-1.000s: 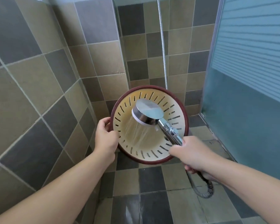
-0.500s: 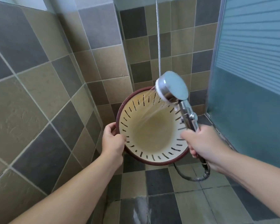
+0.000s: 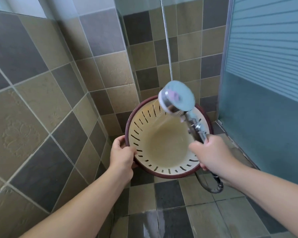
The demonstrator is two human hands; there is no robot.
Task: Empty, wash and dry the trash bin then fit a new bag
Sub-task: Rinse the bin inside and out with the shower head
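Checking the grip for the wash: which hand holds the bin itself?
The left hand, gripping the trash bin by its dark red rim. The right hand holds the shower head handle instead.

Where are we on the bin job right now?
Emptying looks done: the trash bin holds no rubbish. Washing is in hand: the left hand grips its rim while the right hand aims the spraying shower head inside. Drying and bagging remain.

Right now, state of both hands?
Left hand: grips the rim of the trash bin.
Right hand: grips the shower head handle, spraying into the bin.
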